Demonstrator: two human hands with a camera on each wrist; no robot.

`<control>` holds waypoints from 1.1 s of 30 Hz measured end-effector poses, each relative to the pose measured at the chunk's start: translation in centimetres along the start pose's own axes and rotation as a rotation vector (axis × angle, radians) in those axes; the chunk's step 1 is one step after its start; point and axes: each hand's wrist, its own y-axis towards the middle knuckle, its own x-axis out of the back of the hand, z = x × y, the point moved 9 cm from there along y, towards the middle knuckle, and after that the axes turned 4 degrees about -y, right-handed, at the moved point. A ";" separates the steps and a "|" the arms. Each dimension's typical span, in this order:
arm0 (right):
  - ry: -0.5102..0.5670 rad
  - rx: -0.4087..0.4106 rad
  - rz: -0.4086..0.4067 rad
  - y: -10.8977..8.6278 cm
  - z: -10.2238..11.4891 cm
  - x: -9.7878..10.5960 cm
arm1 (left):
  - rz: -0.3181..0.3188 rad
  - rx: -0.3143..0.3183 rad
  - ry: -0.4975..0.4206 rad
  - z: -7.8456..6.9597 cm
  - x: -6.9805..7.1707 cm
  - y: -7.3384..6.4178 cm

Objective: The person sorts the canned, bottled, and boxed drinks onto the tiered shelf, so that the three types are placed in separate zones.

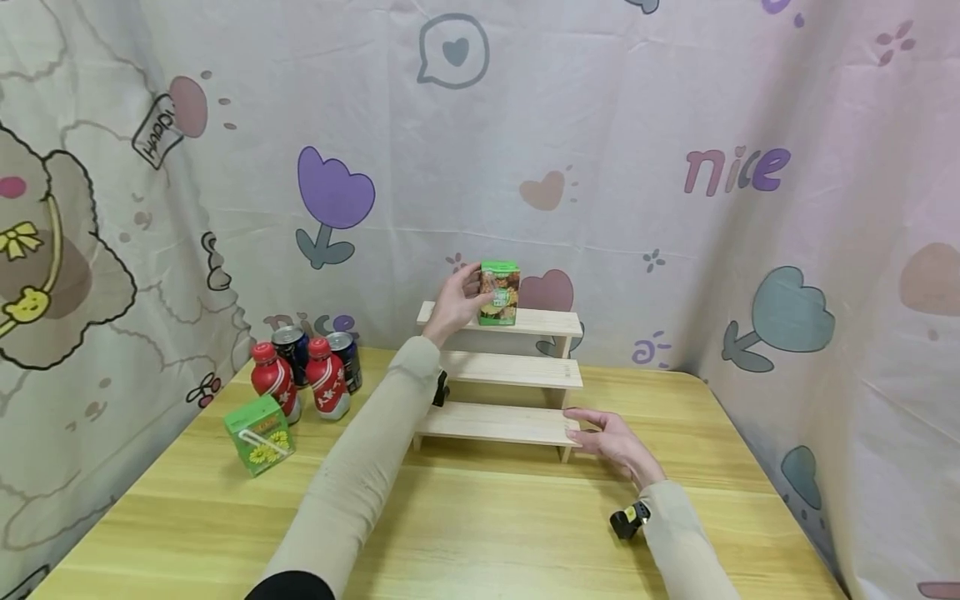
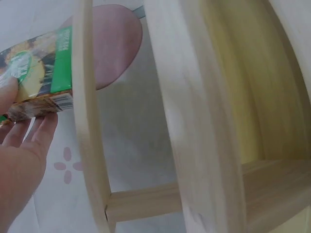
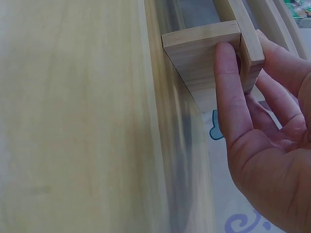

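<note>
Two hands at a three-step wooden shelf [image 1: 510,369] standing on a desk [image 1: 480,517]. The left hand [image 1: 453,302] holds a green-topped carton [image 1: 506,286] at the far, highest step, near the middle of the board. Its fingers [image 2: 46,127] are narrowed on the carton, thumb across the front face and the others along the side; this grip presumably keeps the carton upright and its base free to meet the wood. Whether the base rests on the board or hangs just above it cannot be told.

The right hand [image 1: 615,442] pinches the right end of the lowest step, one finger [image 3: 231,87] lying against the side panel; the likely purpose is to steady the light frame.

At the left of the desk, two red bottles [image 1: 327,379] stand close together, with two dark cans [image 1: 292,350] just beyond them. A second carton [image 1: 255,421], tilted in outline, lies nearest in this group and carries a white straw [image 1: 262,442] on its face. Such grouping probably leaves the area before the shelf free for the arms.

Labels: a barcode [image 2: 63,101] shows on the side of the held carton, but its small print, like the brands on the bottles and cans, is too small or blurred to read. Yellow flowers decorate the second carton. The patterned curtain [image 1: 480,167] behind bears the word "nice" [image 1: 738,171] at upper right, and again, partly covered, behind the cans.
</note>
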 end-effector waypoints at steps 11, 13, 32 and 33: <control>0.002 -0.008 -0.005 0.1 0.1 0.0 | 0.012 -0.004 -0.055 -0.2 -1.1 0.0; 0.004 -0.010 -0.007 0.0 0.1 0.0 | 0.019 -0.005 -0.040 -0.1 -1.3 -0.1; 0.021 -0.009 0.004 -0.1 0.1 0.0 | 0.043 -0.015 -0.069 0.9 -3.3 -0.6; 0.021 -0.009 0.005 -0.1 0.1 0.0 | 0.040 -0.017 -0.072 0.9 -3.3 -0.6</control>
